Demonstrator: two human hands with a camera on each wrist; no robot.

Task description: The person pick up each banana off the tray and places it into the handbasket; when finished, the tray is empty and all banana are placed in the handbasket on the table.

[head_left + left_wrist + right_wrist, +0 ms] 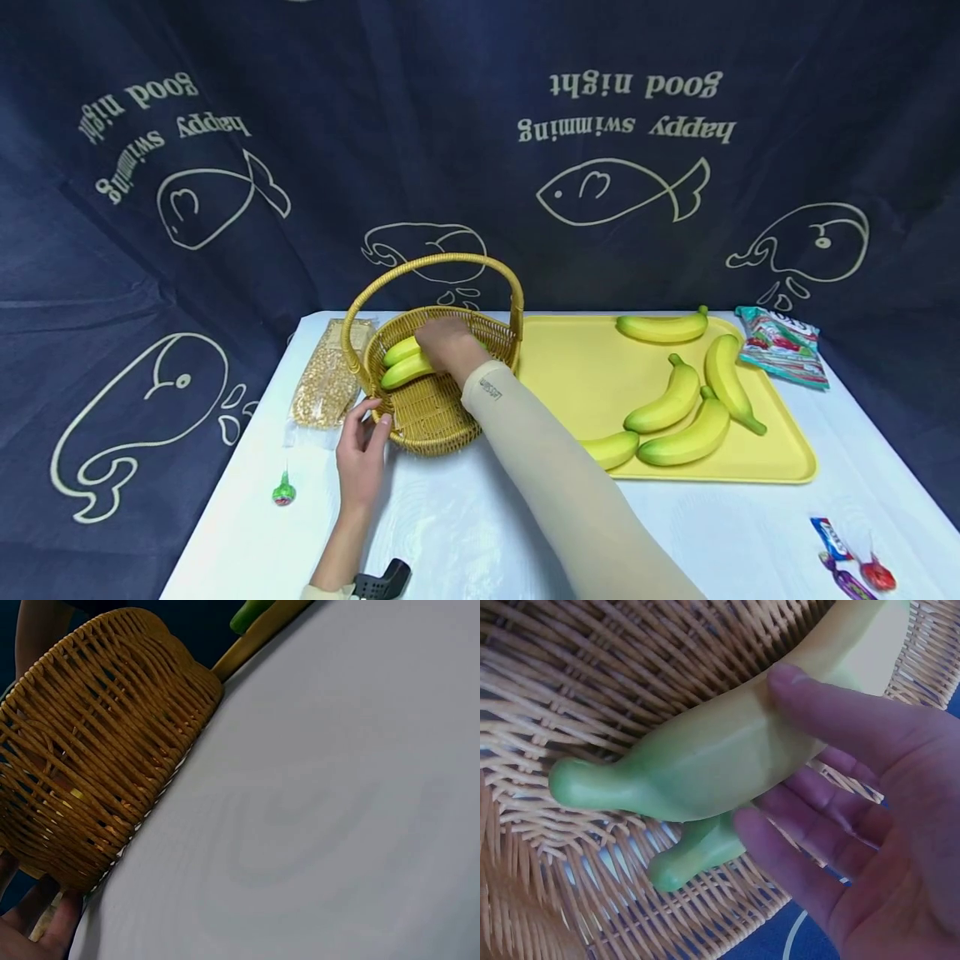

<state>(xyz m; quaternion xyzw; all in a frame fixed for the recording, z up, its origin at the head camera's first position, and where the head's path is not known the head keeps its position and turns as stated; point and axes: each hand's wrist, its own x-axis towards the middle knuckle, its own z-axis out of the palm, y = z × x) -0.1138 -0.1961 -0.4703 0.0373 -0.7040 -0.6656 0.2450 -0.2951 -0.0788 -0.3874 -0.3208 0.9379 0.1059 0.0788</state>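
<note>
A round woven wicker basket with an arched handle (431, 400) stands on the white-covered surface (465, 517), toward ten o'clock from the surface's middle. Two yellow-green plastic bananas (405, 362) lie side by side in it, green stem ends pointing to about eight o'clock in the head view. The right hand (448, 346) reaches down into the basket from five o'clock; in the right wrist view its fingers (832, 712) are nearly straight and lie against the upper banana (727, 750), cradling rather than clenching it, with the second banana (697, 851) beneath. The left hand (362, 454) sits at the basket's seven o'clock side, thumb and fingers loosely extended and touching the wicker wall.

At three o'clock from the basket, just beside it, lies a flat yellow rectangular tray (585, 367) holding five more yellow bananas (678, 404): one along its far edge, four clustered nearer.

A clear packet of pale kernels (330, 379) lies at nine o'clock, just beside the basket. A small green wrapped sweet (283, 492) rests near the surface's left edge. A printed snack bag (780, 343) lies past the tray's far right corner, and a few wrapped candies (851, 558) sit at the near right corner.
</note>
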